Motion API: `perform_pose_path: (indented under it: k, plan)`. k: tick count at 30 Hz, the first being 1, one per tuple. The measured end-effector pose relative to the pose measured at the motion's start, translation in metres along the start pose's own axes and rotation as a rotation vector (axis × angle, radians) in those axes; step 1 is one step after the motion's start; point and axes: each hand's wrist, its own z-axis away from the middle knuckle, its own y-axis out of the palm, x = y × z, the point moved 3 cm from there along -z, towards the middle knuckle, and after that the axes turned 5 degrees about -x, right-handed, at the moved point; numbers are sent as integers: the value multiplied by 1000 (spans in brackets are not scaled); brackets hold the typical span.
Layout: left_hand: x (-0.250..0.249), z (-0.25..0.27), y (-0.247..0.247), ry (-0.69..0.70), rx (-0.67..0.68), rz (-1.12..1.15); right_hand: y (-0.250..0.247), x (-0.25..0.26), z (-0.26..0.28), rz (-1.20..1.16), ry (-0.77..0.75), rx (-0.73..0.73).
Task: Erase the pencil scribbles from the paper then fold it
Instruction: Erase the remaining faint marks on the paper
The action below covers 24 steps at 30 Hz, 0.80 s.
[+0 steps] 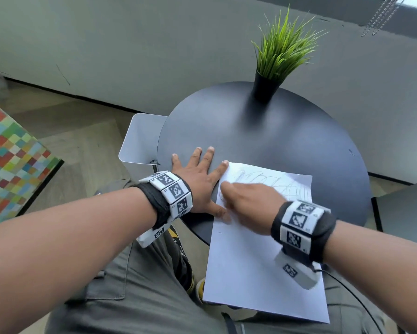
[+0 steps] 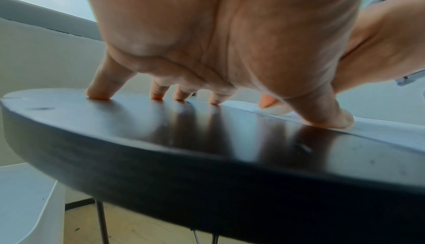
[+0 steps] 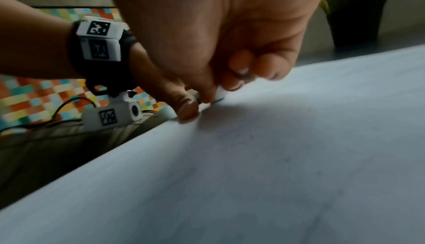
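Round and dark, the side table [image 1: 287, 141] carries a sheet of paper [image 1: 263, 261] overhanging its near rim. Beside the paper's left edge the left hand [image 1: 198, 179] lies flat, fingers spread, pinning it. On that edge the right hand [image 1: 248, 201] pinches a small white eraser [image 3: 220, 91]. Pencil scribbles [image 1: 270, 182] remain across the paper's far end, so erasing looks unfinished and folding not begun

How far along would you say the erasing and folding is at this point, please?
Little looks finished: pencil scribbles still cover the paper's far end. In hand: the right hand rubs a small white eraser near the left edge while the left hand pins it. Folding remains.
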Motion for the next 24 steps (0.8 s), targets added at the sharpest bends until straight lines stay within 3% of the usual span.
perform_pose_path:
  k: [4,6,9,14,16,18,20,24]
  plan:
    - [-1,2,-3,-8,12,6,-17,-44,-28,13,238,-111]
    - [0,2,-3,-12,11,0,-15,-33,-25,18,199,-107]
    - [-1,1,-2,-6,5,-8,-3,3,0,13,25,9]
    - [-1,2,-3,-17,2,3,-21,-47,-32,20,273,-77]
    - [-1,3,-3,-20,7,3,-18,-34,-27,26,211,-70]
    - [-1,3,-2,-16,11,-2,-8,-5,-6,25,49,12]
    - [-2,2,-3,-12,13,-9,-4,0,4,16,7,52]
    - [-2,2,-4,-17,13,5,-15,-44,-23,20,257,-90]
